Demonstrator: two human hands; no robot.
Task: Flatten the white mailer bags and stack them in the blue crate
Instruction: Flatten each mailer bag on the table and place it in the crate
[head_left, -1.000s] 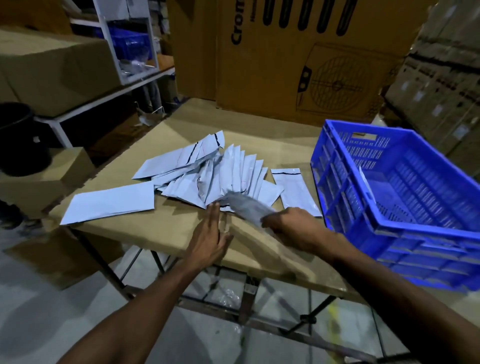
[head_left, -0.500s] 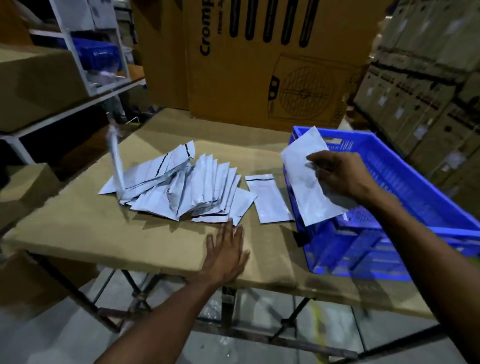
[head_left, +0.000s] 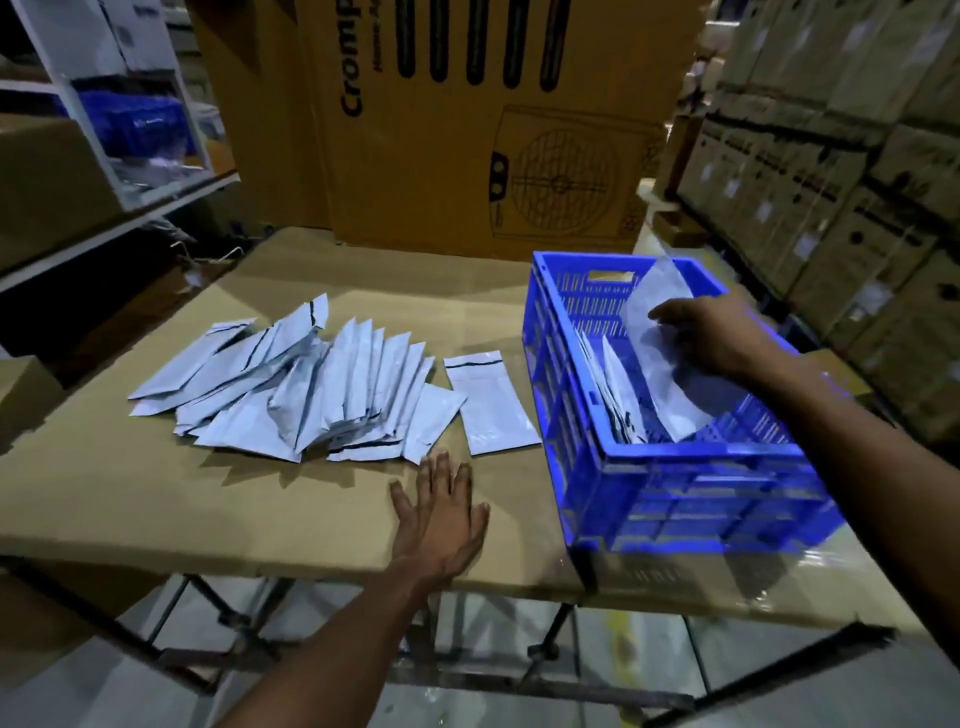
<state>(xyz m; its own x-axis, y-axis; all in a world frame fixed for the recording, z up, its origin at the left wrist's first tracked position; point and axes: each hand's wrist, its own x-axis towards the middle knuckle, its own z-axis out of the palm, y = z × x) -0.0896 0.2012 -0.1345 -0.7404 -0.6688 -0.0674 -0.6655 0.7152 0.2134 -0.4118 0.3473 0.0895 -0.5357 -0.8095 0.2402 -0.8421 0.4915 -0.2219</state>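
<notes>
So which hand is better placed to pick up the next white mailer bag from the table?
Left. The left hand rests flat and free on the cardboard tabletop, just below the lone flat white mailer bag. The right hand is inside the blue plastic crate, holding a bag.

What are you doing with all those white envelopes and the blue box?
A person is packing white mailer bags into the blue crate. Their right hand is inside the crate, holding one mailer bag against others standing there. Their left hand rests flat and open on the cardboard tabletop. A loose pile of mailer bags waits on the table, with a single flat bag beside the crate.
</notes>
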